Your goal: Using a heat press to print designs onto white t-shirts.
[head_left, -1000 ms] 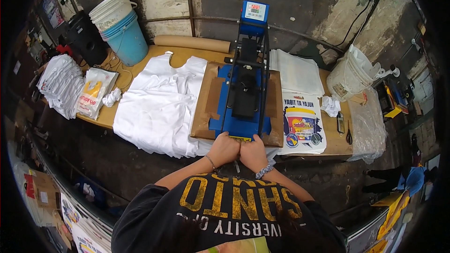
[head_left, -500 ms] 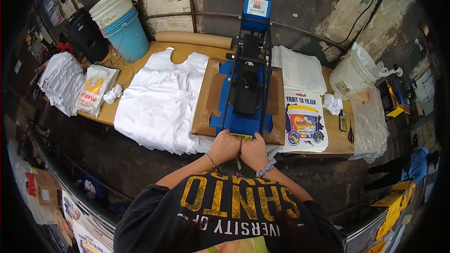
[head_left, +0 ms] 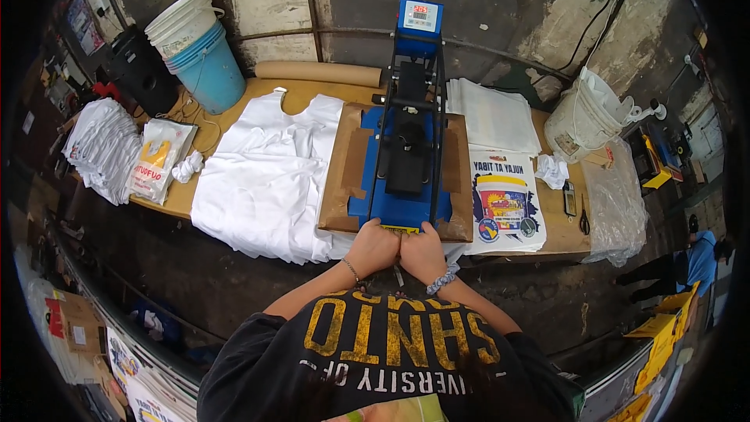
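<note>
A blue and black heat press (head_left: 407, 172) stands on the table in front of me, its blue control box (head_left: 419, 16) lit at the back. My left hand (head_left: 373, 248) and my right hand (head_left: 423, 253) are side by side at its front, fingers closed round the handle, which they mostly hide. The press looks lowered onto a brown-covered board (head_left: 336, 180). A white shirt (head_left: 266, 168) lies spread out to the left, its right side running up to the board. What lies under the plate is hidden. Right of the press is a stack of printed transfer sheets (head_left: 505, 205).
Further left are folded white shirts (head_left: 100, 148), a plastic bag (head_left: 160, 158) and stacked buckets (head_left: 205, 66). A cardboard roll (head_left: 316, 73) lies behind. At right are a white bucket (head_left: 580, 121), scissors (head_left: 584, 223) and clear plastic (head_left: 617, 203). A person (head_left: 698, 259) is at far right.
My view has shifted slightly. Both hands stay closed on the press handle, and the press looks unchanged. The person at far right has moved a little.
</note>
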The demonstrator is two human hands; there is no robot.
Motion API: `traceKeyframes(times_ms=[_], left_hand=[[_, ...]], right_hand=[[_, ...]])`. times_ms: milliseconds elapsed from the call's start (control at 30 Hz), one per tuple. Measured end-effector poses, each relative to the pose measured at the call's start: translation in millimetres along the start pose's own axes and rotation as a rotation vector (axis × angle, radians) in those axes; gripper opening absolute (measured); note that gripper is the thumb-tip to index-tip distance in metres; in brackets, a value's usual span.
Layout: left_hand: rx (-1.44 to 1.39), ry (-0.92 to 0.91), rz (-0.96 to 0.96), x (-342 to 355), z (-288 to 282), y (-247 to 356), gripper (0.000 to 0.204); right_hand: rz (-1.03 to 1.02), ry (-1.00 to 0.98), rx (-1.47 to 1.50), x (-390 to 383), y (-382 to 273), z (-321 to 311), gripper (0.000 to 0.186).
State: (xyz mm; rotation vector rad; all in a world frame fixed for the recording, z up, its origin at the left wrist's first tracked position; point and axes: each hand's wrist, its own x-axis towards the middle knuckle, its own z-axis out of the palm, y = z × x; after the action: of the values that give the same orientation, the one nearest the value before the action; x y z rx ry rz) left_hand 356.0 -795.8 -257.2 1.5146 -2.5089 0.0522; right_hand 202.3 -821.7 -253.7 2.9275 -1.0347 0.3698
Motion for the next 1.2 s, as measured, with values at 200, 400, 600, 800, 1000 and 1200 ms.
traceKeyframes(times_ms=[200, 400, 600, 800, 1000, 1200], left_hand=[[-0.024, 0.044, 0.037, 2.1, -6.5, -1.3, 0.015], [-0.031, -0.008, 0.103, 1.3, -12.4, -5.3, 0.019], [-0.109, -0.051, 0.084, 6.4, -12.4, -6.8, 0.011], [-0.112, -0.007, 0.163, 11.0, -18.6, -12.1, 0.017], [-0.091, -0.043, 0.171, 16.3, -94.6, -4.3, 0.011], [-0.190, 0.129, 0.267, 22.3, -168.8, -8.4, 0.027]], right_hand=[[-0.058, -0.019, -0.015, 1.1, 6.1, -2.1, 0.008], [-0.115, 0.022, 0.007, -0.5, 10.7, -6.3, 0.009], [-0.133, -0.010, 0.019, 2.8, 14.9, -5.9, 0.011], [-0.120, -0.106, 0.048, 8.8, 16.2, -14.4, 0.013], [-0.169, 0.018, 0.065, 17.2, 11.1, -89.9, 0.010], [-0.171, 0.233, 0.147, 15.1, 7.6, -153.3, 0.019]])
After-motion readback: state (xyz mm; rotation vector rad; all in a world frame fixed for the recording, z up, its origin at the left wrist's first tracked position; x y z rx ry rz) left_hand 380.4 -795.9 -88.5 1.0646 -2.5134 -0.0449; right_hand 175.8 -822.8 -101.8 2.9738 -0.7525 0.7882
